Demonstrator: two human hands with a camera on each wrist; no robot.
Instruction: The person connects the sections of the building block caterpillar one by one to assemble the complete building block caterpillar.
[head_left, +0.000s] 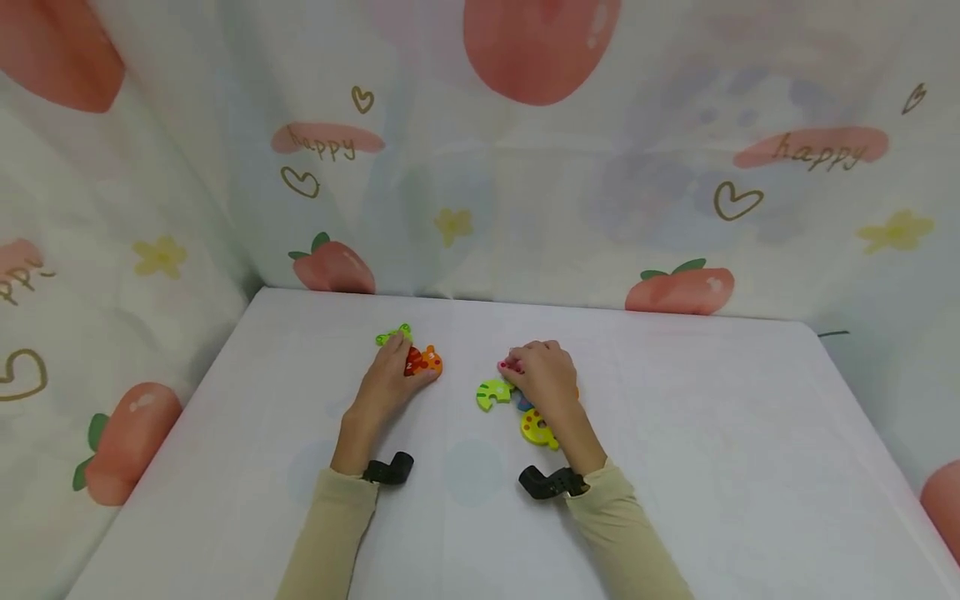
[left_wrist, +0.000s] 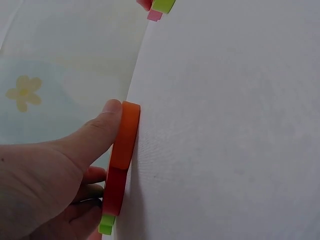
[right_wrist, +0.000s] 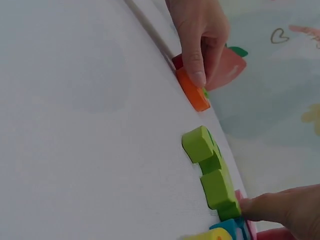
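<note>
On the left of the table, my left hand [head_left: 384, 382] holds a spotted orange puzzle piece [head_left: 432, 363] with its thumb along the edge. A red piece [head_left: 412, 362] adjoins the orange one under the fingers, and a bright green piece [head_left: 404, 330] shows past the fingertips. My right hand [head_left: 551, 377] pinches a pink piece [head_left: 503, 367], mostly hidden by the fingers. Just beside this hand lie a striped light-green curved piece [head_left: 491, 393], a blue piece [head_left: 524, 403] and a yellow ring-shaped piece [head_left: 536, 427] with dots. An orange bit peeks out behind the right hand.
The pieces lie on a white-covered table [head_left: 705, 450]. A patterned curtain [head_left: 495, 167] with fruit and flowers hangs along its back edge and left side. Black wrist cameras, left [head_left: 390, 469] and right [head_left: 551, 482], jut inward from both wrists.
</note>
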